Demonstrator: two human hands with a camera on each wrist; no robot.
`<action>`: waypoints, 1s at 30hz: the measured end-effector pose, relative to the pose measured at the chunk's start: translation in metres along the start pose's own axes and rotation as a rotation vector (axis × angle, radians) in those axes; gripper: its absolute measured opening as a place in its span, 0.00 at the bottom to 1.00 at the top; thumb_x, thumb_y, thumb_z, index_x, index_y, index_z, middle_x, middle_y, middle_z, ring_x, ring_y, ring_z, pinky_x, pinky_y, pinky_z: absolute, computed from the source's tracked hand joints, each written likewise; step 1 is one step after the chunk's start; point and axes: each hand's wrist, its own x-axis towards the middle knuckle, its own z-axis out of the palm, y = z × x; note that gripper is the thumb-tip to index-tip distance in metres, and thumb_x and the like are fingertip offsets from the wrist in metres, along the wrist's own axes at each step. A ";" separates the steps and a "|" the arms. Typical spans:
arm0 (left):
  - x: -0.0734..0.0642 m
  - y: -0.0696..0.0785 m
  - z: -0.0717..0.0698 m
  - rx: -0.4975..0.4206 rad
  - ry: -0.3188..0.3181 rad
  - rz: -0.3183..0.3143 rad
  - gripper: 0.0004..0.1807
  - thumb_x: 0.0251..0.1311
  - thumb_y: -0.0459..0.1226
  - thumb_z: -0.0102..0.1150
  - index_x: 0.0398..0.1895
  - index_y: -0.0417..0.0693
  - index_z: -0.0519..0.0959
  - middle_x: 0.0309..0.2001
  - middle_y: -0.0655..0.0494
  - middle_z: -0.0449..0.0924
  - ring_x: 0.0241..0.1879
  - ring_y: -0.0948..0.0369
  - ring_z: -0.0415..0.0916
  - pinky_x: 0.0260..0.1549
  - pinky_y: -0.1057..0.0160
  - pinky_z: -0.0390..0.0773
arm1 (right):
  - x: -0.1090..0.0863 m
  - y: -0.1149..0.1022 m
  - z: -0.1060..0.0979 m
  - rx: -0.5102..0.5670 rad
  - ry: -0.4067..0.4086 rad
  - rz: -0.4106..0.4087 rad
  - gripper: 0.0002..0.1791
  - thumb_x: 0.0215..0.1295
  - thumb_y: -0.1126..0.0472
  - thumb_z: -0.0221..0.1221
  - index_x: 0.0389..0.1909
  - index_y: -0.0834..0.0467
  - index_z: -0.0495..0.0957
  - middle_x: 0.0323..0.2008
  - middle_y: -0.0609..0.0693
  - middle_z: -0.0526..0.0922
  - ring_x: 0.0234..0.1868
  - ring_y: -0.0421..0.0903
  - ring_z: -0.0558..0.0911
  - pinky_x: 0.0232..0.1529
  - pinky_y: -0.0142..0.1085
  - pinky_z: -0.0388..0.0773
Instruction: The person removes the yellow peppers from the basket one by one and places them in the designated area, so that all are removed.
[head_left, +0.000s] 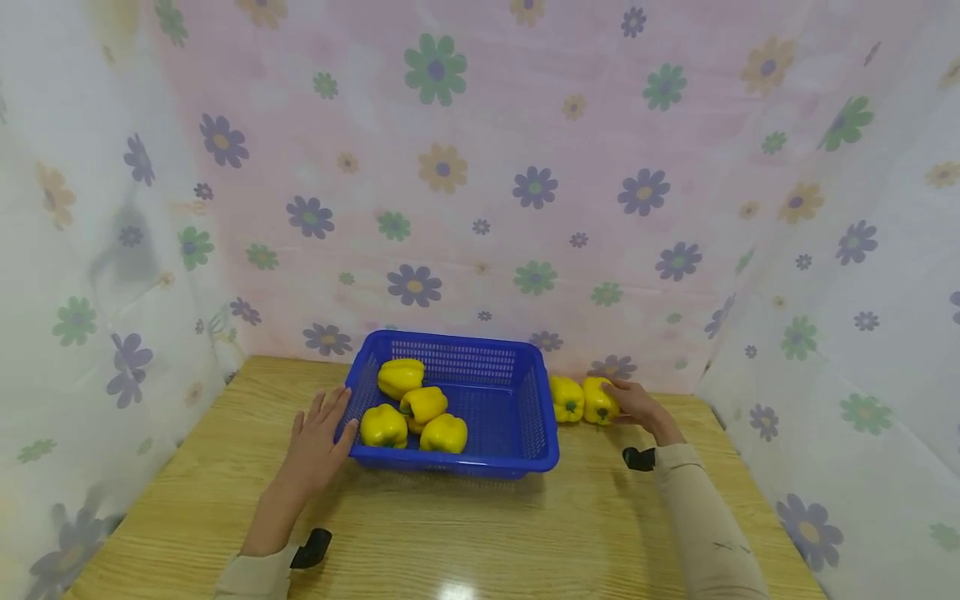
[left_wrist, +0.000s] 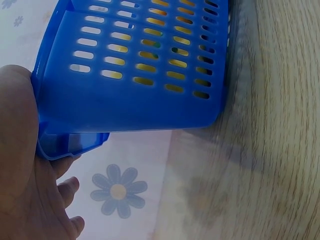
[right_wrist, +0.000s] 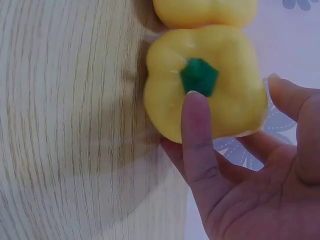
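At the left end of a blue plastic basket [head_left: 480, 460], my left hand [head_left: 321, 442] rests along the rim, its fingers extended. In the left wrist view the thumb side lies right at the basket rim [left_wrist: 47, 110]. My right hand [head_left: 637, 407] holds a yellow bell pepper [head_left: 600, 402] to the right of the basket. One finger lies across the front of this pepper [right_wrist: 227, 95] by its green stem, and others reach behind it. Beside it stands another yellow bell pepper [head_left: 567, 400], close to the basket. Several yellow bell peppers [head_left: 444, 433] lie in the basket's left half.
The basket stands on a wood-grain table [head_left: 480, 533] near its back edge. A flower-printed cloth [head_left: 480, 233] hangs behind and along both sides. Black wrist devices [head_left: 311, 548] are on both wrists.
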 end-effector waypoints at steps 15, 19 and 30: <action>-0.004 -0.001 0.000 -0.005 -0.003 -0.011 0.32 0.80 0.44 0.42 0.80 0.37 0.54 0.79 0.37 0.52 0.78 0.33 0.38 0.68 0.24 0.38 | -0.022 -0.017 0.004 -0.099 0.019 -0.039 0.41 0.84 0.47 0.40 0.78 0.73 0.37 0.76 0.79 0.40 0.74 0.76 0.53 0.62 0.61 0.74; -0.005 -0.002 0.000 -0.003 0.000 -0.008 0.33 0.80 0.44 0.41 0.80 0.37 0.54 0.79 0.37 0.52 0.78 0.32 0.39 0.68 0.23 0.38 | -0.037 -0.031 0.009 -0.104 0.008 -0.078 0.44 0.83 0.44 0.40 0.79 0.72 0.36 0.76 0.80 0.41 0.75 0.76 0.52 0.63 0.63 0.72; -0.004 0.002 0.000 -0.012 0.006 0.002 0.32 0.80 0.44 0.42 0.80 0.38 0.55 0.79 0.38 0.52 0.78 0.33 0.39 0.68 0.24 0.37 | -0.084 -0.084 0.038 -0.158 -0.001 -0.224 0.40 0.82 0.44 0.42 0.81 0.65 0.45 0.76 0.75 0.47 0.73 0.75 0.58 0.61 0.64 0.73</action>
